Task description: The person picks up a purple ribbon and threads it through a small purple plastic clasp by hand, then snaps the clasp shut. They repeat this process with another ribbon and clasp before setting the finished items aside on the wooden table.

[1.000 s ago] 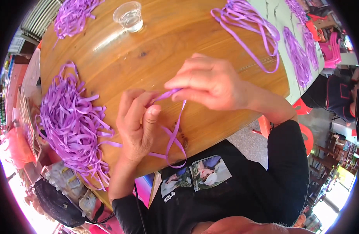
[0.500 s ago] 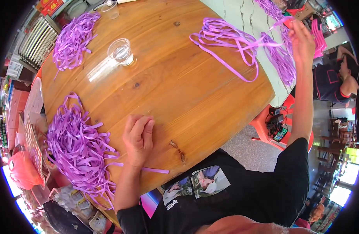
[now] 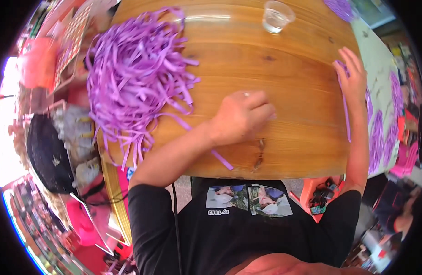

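Note:
Above the middle of the wooden table, my left hand [image 3: 243,117] is closed with its fingers curled; anything inside is hidden. It is a little right of a big tangled heap of purple ribbons [image 3: 137,68]. One ribbon end [image 3: 221,160] lies past my left forearm near the table's front edge. Toward the table's right edge, my right hand [image 3: 353,78] has its fingers stretched out, over a looped purple ribbon bundle [image 3: 346,114]. That bundle is partly hidden by the hand and forearm.
A clear plastic cup [image 3: 277,18] with liquid stands at the back of the wooden table [image 3: 275,78]. Ribbon bundles [image 3: 377,140] lie on the pale marbled surface [image 3: 373,59] at the right. A red stool [image 3: 307,190] holds black devices. Another person [image 3: 394,206] is at the lower right.
The view has swung leftward, bringing the ribbon heap closer. My right hand has come from the raised ribbon at the far right down to the looped bundle, fingers now extended. My left hand stays closed.

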A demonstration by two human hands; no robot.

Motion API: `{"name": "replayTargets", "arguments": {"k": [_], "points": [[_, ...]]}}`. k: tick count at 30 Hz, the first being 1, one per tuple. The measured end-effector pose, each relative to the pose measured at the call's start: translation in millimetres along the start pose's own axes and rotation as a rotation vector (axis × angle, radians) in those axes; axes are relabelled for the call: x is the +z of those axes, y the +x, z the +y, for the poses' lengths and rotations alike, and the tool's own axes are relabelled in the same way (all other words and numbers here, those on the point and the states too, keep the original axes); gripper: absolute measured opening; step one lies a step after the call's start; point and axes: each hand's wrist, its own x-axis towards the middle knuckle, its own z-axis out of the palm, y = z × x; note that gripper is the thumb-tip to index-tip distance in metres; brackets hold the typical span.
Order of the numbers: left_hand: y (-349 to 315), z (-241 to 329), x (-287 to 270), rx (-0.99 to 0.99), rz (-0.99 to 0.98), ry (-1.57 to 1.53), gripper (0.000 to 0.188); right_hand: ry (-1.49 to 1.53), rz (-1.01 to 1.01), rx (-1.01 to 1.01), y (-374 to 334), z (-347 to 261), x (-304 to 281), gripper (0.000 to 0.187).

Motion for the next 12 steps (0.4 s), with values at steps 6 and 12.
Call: {"name": "replayTargets", "arguments": {"k": [6,12], "points": [[-10,1,1,0.243,0.016,-0.014,0.014,0.579,-0.122,-0.427,46,-153,4,0.022],[-9,6,-2,0.297,-0.015,0.008,0.014,0.679,-0.018,-0.596,105,-227,43,0.016]]}}
